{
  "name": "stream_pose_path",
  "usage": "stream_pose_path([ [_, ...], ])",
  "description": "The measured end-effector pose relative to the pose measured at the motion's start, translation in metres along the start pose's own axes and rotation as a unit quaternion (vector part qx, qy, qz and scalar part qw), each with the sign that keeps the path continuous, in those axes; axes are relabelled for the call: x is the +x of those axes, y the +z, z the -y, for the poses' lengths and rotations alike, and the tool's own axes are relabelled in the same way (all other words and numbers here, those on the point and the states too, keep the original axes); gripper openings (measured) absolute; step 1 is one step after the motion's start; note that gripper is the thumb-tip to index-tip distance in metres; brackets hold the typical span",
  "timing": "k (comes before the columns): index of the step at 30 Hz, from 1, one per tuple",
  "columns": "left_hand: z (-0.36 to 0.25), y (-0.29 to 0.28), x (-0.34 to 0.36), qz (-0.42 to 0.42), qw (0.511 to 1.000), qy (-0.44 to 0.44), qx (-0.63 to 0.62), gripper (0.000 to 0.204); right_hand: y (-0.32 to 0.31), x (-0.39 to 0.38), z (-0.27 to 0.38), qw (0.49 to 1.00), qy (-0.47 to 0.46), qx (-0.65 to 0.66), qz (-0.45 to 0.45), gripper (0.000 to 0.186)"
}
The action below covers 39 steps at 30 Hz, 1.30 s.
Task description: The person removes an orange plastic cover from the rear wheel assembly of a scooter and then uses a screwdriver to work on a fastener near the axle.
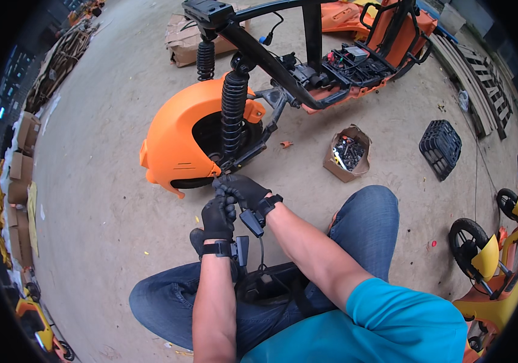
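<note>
Hands [217, 216] — fingers curled close, anything held unclear | near orange fender [177, 121] — black coil shock [233, 115] beyond

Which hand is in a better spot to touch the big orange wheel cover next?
Probably the right hand: its fingertips are close by the lower corner of the orange wheel cover. The left hand sits a little farther back from it.
</note>
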State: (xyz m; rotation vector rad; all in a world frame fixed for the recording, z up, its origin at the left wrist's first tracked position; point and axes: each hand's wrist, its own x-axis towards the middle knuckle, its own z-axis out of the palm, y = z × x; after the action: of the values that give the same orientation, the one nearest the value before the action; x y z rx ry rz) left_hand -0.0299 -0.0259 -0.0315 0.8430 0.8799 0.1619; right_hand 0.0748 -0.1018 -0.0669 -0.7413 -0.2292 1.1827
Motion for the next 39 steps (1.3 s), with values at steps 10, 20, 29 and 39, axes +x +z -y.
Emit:
stream_pose_path([
  [10, 0.002, -0.008, 0.006, 0.113, 0.961, -0.102, -0.231, 0.028, -0.002, 0.002, -0.001, 0.997, 0.032, 0.067, 0.014, 0.016],
  [20, -0.006, 0.013, -0.007, -0.035, 0.993, 0.034, 0.109, 0.03, -0.012, 0.011, -0.011, 0.999, -0.008, 0.006, -0.037, 0.013],
  [29, 0.003, -0.018, 0.014, 0.176, 0.964, -0.08, -0.184, 0.031, -0.002, 0.004, -0.001, 0.995, 0.039, 0.094, 0.021, 0.019],
  [39, -0.008, 0.005, -0.003, -0.025, 0.999, 0.003, 0.02, 0.029, -0.011, 0.012, -0.01, 1.0, -0.007, 0.014, -0.021, 0.019],
])
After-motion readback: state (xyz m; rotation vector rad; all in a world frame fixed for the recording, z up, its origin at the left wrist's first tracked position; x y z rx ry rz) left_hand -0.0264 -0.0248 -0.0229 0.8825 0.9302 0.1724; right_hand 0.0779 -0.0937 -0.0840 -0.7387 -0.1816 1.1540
